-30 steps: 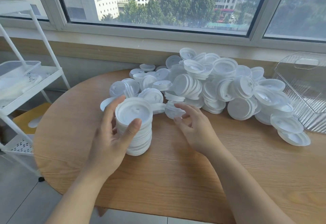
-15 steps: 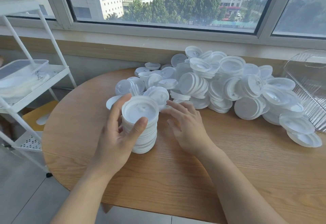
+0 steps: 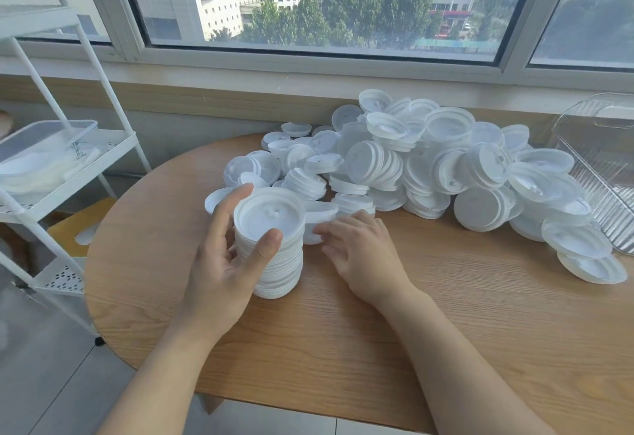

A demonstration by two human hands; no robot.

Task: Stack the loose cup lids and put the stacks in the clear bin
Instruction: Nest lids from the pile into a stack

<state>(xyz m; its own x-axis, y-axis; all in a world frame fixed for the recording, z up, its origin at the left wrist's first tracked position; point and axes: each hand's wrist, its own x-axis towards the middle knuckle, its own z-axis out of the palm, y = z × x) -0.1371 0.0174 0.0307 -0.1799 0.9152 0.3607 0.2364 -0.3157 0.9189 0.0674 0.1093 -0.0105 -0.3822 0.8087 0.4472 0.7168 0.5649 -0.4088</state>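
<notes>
Cup lids are what you have heaped along the far side of the wooden table, under the window. At your far left stands a white cart, cut off by the frame edge; a clear lidded box sits on its shelf, its contents too hazy to make out. Your left hand grasps the upright stack of lids near the table's left end, thumb on the top rim and fingers curled round the far side; your palm hides part of the stack's left side. Just to the right, your right hand lies palm down on the table, fingers straight and relaxed, their tips touching a lid at the edge of the heap; whether they press it you cannot tell. Past the heap, at the far right, the clear bin stands tilted, cut off by the frame, with loose lids lying against its near corner.
</notes>
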